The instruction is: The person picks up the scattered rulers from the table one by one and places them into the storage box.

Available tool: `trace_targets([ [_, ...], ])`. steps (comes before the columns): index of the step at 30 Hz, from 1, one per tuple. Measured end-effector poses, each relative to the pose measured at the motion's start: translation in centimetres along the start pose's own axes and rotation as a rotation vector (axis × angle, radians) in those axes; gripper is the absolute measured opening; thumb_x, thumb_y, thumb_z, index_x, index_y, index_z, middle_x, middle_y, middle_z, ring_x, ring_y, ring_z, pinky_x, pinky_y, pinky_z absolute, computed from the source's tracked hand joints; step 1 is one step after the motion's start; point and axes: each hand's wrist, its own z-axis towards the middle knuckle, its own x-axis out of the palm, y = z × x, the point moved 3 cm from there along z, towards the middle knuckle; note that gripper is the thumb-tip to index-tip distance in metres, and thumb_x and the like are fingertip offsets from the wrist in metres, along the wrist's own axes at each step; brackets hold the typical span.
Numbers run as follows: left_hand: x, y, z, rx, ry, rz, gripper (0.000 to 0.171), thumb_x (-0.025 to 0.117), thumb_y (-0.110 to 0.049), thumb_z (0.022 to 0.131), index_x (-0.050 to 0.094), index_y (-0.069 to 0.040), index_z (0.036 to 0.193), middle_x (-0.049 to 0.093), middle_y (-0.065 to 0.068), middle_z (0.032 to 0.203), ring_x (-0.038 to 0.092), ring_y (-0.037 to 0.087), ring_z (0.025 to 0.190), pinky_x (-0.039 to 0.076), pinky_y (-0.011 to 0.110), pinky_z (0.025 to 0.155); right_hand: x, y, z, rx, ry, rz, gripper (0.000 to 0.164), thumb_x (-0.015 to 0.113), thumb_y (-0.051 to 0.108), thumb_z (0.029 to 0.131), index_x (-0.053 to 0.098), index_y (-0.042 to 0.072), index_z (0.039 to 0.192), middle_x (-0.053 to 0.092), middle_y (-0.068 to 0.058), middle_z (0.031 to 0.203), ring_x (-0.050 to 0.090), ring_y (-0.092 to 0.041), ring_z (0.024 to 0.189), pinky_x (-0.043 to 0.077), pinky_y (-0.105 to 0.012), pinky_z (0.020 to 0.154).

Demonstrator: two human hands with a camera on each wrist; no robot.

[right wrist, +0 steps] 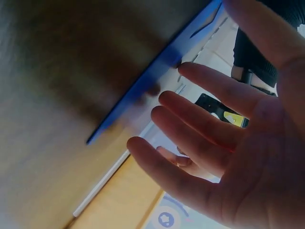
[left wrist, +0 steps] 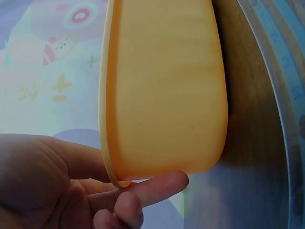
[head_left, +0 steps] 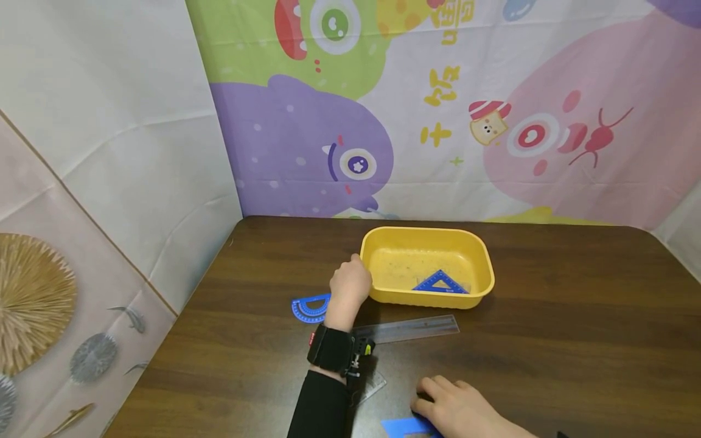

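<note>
My left hand (head_left: 350, 281) grips the left end of a yellow plastic basin (head_left: 427, 298). In the left wrist view the basin's rim (left wrist: 106, 119) sits between the thumb and the fingers of that hand (left wrist: 47, 171). Near the front edge of the head view, my right hand (head_left: 460, 407) rests by a flat blue set square (head_left: 398, 424), partly cut off. The right wrist view shows the right hand (right wrist: 252, 148) with fingers extended and fingertips at the set square (right wrist: 143, 86). Another blue set square (head_left: 427, 283) lies inside the basin.
A blue protractor (head_left: 298, 309) lies left of my left wrist, partly covered by it. In front of the basin is a clear ruler (head_left: 416, 329). A small clear measuring piece (head_left: 375, 385) lies beside my left forearm. A patterned cloth (head_left: 438, 170) hangs behind the table.
</note>
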Motion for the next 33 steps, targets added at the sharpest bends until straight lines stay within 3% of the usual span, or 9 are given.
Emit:
trace_targets([
  [4, 0.10, 0.08, 0.06, 0.004, 0.003, -0.002, 0.030, 0.041, -0.015, 0.094, 0.049, 0.002, 0.118, 0.060, 0.020, 0.093, 0.061, 0.035, 0.081, 0.048, 0.043, 0.064, 0.01, 0.18, 0.03, 0.011, 0.023, 0.036, 0.039, 0.053, 0.058, 0.080, 0.068, 0.022, 0.087, 0.052, 0.007, 0.087, 0.047, -0.007, 0.075, 0.033, -0.019, 0.051],
  [11, 0.20, 0.14, 0.08, 0.007, -0.003, -0.005, 0.029, 0.041, -0.015, 0.094, 0.050, 0.002, 0.116, 0.060, 0.020, 0.092, 0.061, 0.035, 0.081, 0.048, 0.043, 0.064, 0.14, 0.56, 0.01, -0.023, -0.096, -0.043, 0.029, 0.059, 0.051, 0.078, 0.064, 0.022, 0.077, 0.047, 0.012, 0.079, 0.043, -0.003, 0.071, 0.027, -0.015, 0.051],
  [19, 0.23, 0.21, 0.17, 0.008, -0.006, -0.003, 0.029, 0.041, -0.015, 0.094, 0.050, 0.002, 0.116, 0.060, 0.020, 0.093, 0.061, 0.035, 0.082, 0.048, 0.043, 0.065, 0.29, 0.57, 0.16, -0.019, -0.092, -0.065, 0.030, 0.059, 0.052, 0.077, 0.061, 0.022, 0.075, 0.047, 0.012, 0.079, 0.044, -0.003, 0.071, 0.032, -0.017, 0.053],
  [24, 0.20, 0.19, 0.14, 0.006, -0.006, -0.004, 0.029, 0.041, -0.015, 0.094, 0.050, 0.001, 0.116, 0.060, 0.020, 0.093, 0.061, 0.035, 0.083, 0.048, 0.044, 0.066, 0.33, 0.66, 0.20, -0.013, -0.137, -0.095, 0.032, 0.061, 0.053, 0.074, 0.056, 0.022, 0.074, 0.045, 0.012, 0.073, 0.044, -0.003, 0.067, 0.032, -0.017, 0.052],
  [33, 0.11, 0.09, 0.07, -0.003, 0.005, -0.001, 0.030, 0.041, -0.017, 0.095, 0.049, 0.001, 0.118, 0.060, 0.019, 0.092, 0.061, 0.034, 0.081, 0.048, 0.042, 0.065, 0.09, 0.62, 0.14, 0.045, -0.106, 0.050, 0.035, 0.056, 0.057, 0.079, 0.050, 0.022, 0.080, 0.039, 0.015, 0.071, 0.034, 0.003, 0.059, 0.024, -0.014, 0.048],
])
